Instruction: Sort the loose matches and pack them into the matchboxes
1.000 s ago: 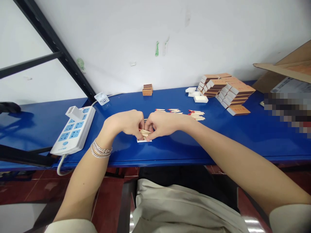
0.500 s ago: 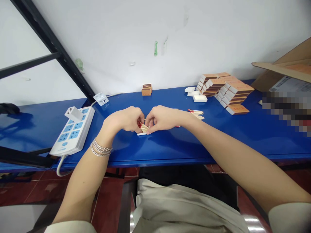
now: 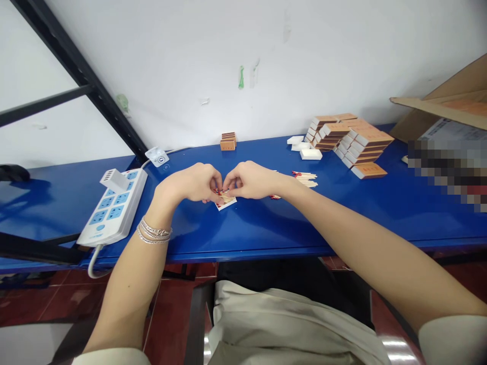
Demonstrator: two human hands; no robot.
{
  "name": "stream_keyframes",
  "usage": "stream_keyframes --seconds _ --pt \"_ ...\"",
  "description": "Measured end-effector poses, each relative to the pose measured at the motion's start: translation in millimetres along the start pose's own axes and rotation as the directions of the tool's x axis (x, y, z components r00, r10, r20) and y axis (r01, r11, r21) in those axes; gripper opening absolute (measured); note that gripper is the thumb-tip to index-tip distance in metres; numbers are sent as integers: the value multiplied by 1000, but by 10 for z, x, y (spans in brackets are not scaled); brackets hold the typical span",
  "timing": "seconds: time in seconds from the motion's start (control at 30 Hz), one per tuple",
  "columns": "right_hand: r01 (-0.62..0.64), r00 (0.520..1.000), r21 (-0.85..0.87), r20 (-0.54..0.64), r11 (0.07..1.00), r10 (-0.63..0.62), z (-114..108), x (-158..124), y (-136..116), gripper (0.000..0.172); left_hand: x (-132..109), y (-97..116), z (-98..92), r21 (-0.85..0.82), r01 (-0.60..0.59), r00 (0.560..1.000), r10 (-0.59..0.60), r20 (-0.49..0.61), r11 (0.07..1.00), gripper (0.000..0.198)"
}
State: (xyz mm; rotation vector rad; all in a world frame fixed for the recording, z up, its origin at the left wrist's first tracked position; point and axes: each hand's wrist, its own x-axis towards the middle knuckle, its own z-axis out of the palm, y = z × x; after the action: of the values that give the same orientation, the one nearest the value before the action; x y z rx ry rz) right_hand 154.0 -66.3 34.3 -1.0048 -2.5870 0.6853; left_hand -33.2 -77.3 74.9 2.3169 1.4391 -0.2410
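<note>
A small white matchbox tray point(image 3: 229, 204) lies on the blue table with red-tipped matches point(image 3: 227, 197) in it. My left hand point(image 3: 195, 183) is closed, its thumb and fingers pinching at the red-headed end of the matches. From the other side, my right hand point(image 3: 254, 181) has its fingertips closed on the matches' plain end. The fingers partly cover both tray and matches. Beyond my right wrist lies a pile of loose matches point(image 3: 305, 179), and a few more match heads point(image 3: 274, 196) show from under that wrist.
Several matchboxes point(image 3: 367, 139) are stacked at the back right, with white trays point(image 3: 311, 154) beside them. A small group of matchboxes point(image 3: 228, 145) stands by the wall. A power strip point(image 3: 110, 210) lies left, a cardboard box point(image 3: 437, 109) right, and a black metal frame point(image 3: 81, 73) rises at left.
The matches, held raised and slanted over the tray before, now lie lower in it. The tray has turned slightly and more of it shows. Both hands stay at it.
</note>
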Motion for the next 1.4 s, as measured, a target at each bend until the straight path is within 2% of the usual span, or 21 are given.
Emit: stream_keyframes --seconds 0.23,0.33,0.5,0.7,0.93,1.07,1.17,1.23,1.4 --pt "-34 998 3 46 999 34 -8 -11 63 26 17 -7 11 -47 -4 1000 4 12 999 39" --pt "-47 997 9 57 999 47 -1 -2 57 25 20 23 23 -8 -1 1000 1 -7 1000 42" --pt "-72 996 6 43 997 72 -3 3 50 26 22 46 32 42 -55 998 56 -38 998 39" --pt "-72 997 -7 20 997 72 -10 4 86 28 34 -15 33 25 -54 996 55 -64 998 33" --pt "-29 997 -30 -79 999 27 9 20 109 31 33 -29 17 51 -12 995 17 -99 999 33" --pt "-54 996 17 -70 998 55 26 21 83 31 23 -32 1 87 58 995 -50 -91 995 36" --pt "-71 996 31 -52 997 73 33 29 83 29 27 -33 6 70 86 996 -83 -40 994 41" --pt "-71 996 38 -50 997 73 27 33 96 29 37 -24 15 75 84 996 -82 -24 994 42" --pt "-74 997 68 -10 995 74 -2 25 115 22 46 25 23 95 46 997 -40 -67 994 34"
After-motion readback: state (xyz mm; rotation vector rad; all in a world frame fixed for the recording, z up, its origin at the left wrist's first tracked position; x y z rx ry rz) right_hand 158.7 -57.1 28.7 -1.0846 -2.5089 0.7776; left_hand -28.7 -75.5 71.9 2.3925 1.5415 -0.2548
